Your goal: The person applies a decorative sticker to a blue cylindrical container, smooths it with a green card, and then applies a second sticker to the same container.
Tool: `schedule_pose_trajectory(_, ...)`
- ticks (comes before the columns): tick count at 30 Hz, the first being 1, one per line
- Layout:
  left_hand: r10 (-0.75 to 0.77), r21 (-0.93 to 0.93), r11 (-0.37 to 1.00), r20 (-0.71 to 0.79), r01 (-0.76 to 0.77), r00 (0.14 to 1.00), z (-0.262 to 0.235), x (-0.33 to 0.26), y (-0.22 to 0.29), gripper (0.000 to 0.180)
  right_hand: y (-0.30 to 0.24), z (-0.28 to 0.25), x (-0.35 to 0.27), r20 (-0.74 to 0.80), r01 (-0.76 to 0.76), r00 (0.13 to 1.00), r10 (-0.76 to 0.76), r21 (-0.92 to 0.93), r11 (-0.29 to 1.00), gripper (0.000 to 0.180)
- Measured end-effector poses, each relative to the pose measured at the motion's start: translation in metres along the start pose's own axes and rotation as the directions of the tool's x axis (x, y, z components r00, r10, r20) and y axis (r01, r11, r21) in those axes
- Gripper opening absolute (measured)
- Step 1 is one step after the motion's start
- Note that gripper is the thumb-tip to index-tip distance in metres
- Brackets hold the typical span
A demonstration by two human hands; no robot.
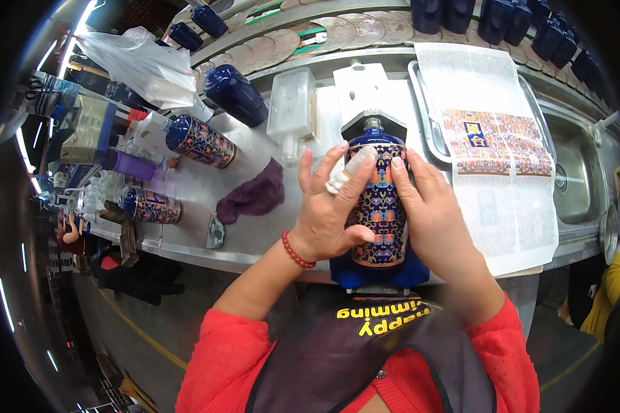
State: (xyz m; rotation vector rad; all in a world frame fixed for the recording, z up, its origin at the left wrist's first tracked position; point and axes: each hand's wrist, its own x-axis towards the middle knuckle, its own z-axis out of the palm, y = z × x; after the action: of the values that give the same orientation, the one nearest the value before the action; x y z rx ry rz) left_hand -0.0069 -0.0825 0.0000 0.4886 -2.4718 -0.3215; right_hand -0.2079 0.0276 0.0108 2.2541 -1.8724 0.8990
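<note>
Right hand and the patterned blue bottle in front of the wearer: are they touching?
Touching. The head view shows the right hand lying against the patterned blue bottle, its thumb resting over the decorated surface with no gap visible.

Between the bare left hand [334, 213] and bare right hand [430, 203], a dark-blue, floral-patterned bottle [380, 227] fills the gap. Left of the left hand, a strip of silver steel tabletop [293, 199] lies open — up to a crumpled purple cloth [251, 195]. Just ahead, a clear rectangular plastic box [291, 103] stands in the way.
</note>
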Motion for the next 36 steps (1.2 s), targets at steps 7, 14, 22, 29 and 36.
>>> schedule_pose_trajectory(7,-0.047,0.013,0.999,-0.049,0.048,0.998,0.004,0.008,0.002,0.098,0.001,0.000,0.009,-0.010,-0.098,0.995,0.100,0.110,0.989,0.065)
schedule_pose_trajectory(14,-0.052,0.055,0.997,-0.046,0.055,0.998,0.001,0.012,0.006,0.094,0.002,-0.005,0.014,0.016,-0.103,0.995,0.102,0.121,0.987,0.065)
schedule_pose_trajectory(22,-0.065,0.043,0.997,-0.015,0.066,0.998,0.002,0.016,0.007,0.092,0.003,-0.005,0.019,0.022,-0.111,0.994,0.109,0.120,0.986,0.063)
schedule_pose_trajectory(29,-0.101,-0.089,0.991,-0.025,0.099,0.995,0.002,0.012,0.005,0.097,0.005,-0.005,0.016,0.017,-0.143,0.990,0.142,0.193,0.971,0.065)
schedule_pose_trajectory(36,-0.102,-0.058,0.993,-0.004,0.102,0.995,0.005,0.009,0.002,0.098,0.005,-0.003,0.014,0.045,-0.161,0.987,0.155,0.191,0.968,0.068)
